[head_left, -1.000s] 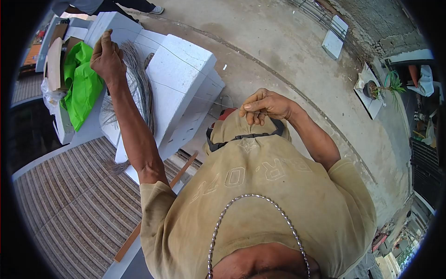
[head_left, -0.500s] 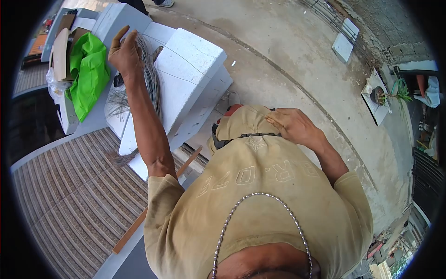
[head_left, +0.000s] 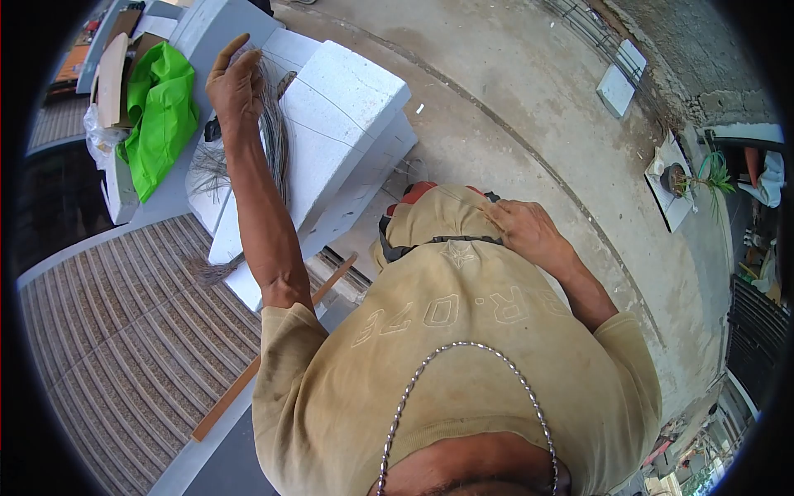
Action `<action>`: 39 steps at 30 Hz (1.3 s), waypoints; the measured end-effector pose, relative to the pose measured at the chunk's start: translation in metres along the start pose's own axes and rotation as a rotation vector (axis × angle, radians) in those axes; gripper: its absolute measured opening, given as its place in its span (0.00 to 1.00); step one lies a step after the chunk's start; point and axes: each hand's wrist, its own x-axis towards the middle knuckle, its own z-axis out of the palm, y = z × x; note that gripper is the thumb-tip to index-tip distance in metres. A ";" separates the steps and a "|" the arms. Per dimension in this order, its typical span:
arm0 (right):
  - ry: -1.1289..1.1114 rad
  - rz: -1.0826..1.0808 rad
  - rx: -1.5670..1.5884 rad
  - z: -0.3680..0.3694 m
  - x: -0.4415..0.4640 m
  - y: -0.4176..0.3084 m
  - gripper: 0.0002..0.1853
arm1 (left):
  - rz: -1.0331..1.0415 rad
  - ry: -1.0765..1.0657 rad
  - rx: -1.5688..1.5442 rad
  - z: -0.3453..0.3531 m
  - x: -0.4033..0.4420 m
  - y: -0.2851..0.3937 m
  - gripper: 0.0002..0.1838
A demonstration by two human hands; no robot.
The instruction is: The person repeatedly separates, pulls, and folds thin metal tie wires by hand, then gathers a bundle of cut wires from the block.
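My left hand (head_left: 236,87) reaches over a bundle of thin grey wire (head_left: 275,136) on a stack of white foam blocks (head_left: 343,91). One finger sticks out, while the others bend down at the bundle's upper end and appear to pinch the wire. The fingertips are partly hidden. My right hand (head_left: 529,227) is at my waist, its fingers bent together against my tan shirt (head_left: 463,306) beside a black strap (head_left: 459,240). Whatever lies between those fingers, if anything, is hidden. Something red (head_left: 420,190) shows just past the strap.
Bright green fabric (head_left: 161,120) and cardboard (head_left: 112,78) lie left of the wire. Ribbed paving (head_left: 132,331) and a wooden strip (head_left: 227,401) are below. On the concrete floor (head_left: 496,99) to the right are a white block (head_left: 620,78), steel rods and a potted plant (head_left: 674,178).
My left hand has shifted slightly right and up along the wire, its fingers more bent. My right hand's fingers have curled in at my waist. The view has tilted a little.
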 end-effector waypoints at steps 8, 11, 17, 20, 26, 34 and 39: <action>0.138 -0.003 0.145 0.006 -0.002 0.019 0.12 | 0.115 -0.060 0.124 0.014 -0.001 0.005 0.20; -0.005 0.175 -0.047 -0.009 0.005 0.007 0.11 | -0.016 -0.074 -0.062 0.013 0.006 -0.002 0.23; 0.129 0.036 0.441 0.013 -0.013 0.030 0.07 | 0.068 -0.138 -0.307 0.008 0.020 -0.021 0.32; 0.211 0.112 0.490 0.012 -0.012 0.028 0.07 | -0.016 -0.242 -0.375 0.036 -0.018 -0.028 0.46; 0.212 0.240 0.625 0.015 0.019 0.018 0.10 | -0.491 -0.573 -0.593 0.130 -0.160 -0.065 0.55; 0.182 0.087 0.424 0.016 0.042 0.021 0.08 | -0.455 -0.056 -0.708 0.146 -0.188 -0.078 0.32; 0.417 -0.098 0.120 -0.011 0.058 0.009 0.12 | -0.548 -0.052 -0.642 0.158 -0.192 -0.079 0.30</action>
